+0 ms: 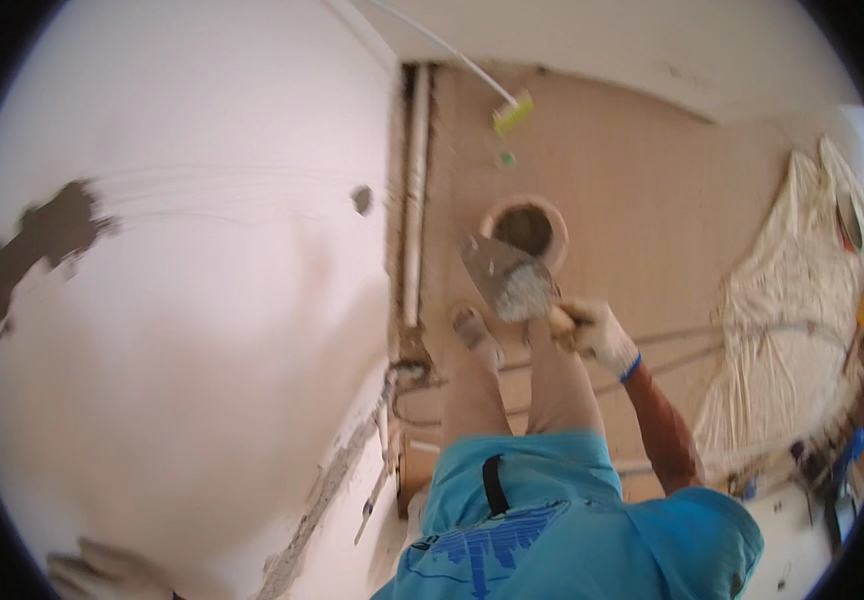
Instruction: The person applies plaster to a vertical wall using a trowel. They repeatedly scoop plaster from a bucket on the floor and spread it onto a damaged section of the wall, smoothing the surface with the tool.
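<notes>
A: What does the right hand (597,335) hold?

B: Its gloved fingers (577,320) are clenched round the handle of a trowel (507,275); the blade, smeared with grey plaster, tilts up over the floor, just in front of a round bucket (524,228).

A: And the left hand (92,570)?

B: It lies low against the white wall (202,300), fingers spread flat and released, holding nothing.

A: Anything else nearby?

B: A white pipe (415,190) runs beside the wall edge, and a pale sheet (792,300) lies crumpled at the right.
</notes>
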